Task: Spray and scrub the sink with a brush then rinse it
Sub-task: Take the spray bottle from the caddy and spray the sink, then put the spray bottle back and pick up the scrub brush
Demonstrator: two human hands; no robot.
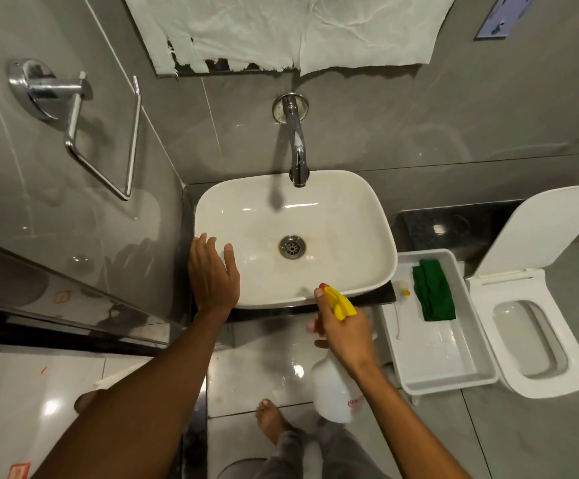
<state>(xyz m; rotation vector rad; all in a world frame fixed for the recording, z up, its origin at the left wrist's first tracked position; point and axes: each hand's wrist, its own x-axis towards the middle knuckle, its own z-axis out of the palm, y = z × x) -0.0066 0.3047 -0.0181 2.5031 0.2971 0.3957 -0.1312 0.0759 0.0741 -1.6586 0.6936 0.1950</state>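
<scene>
Fingers: right hand (341, 331) fingers wrap the spray bottle (336, 388) neck; left hand (212, 271) fingers rest spread on the sink (350, 219) rim.
Nozzle: at the sink's near edge, facing in.
Advice: sweep spray toward the stained drain (292, 247).

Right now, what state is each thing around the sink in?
Tap: off, no water running.
Sink: no standing water, brownish stain around the drain.
Drain: unplugged.
Spray bottle: held in right hand, nozzle toward sink.
Left hand: open, resting on sink rim.
Tray: holds a crumpled green cloth.
Toilet: lid up.
</scene>
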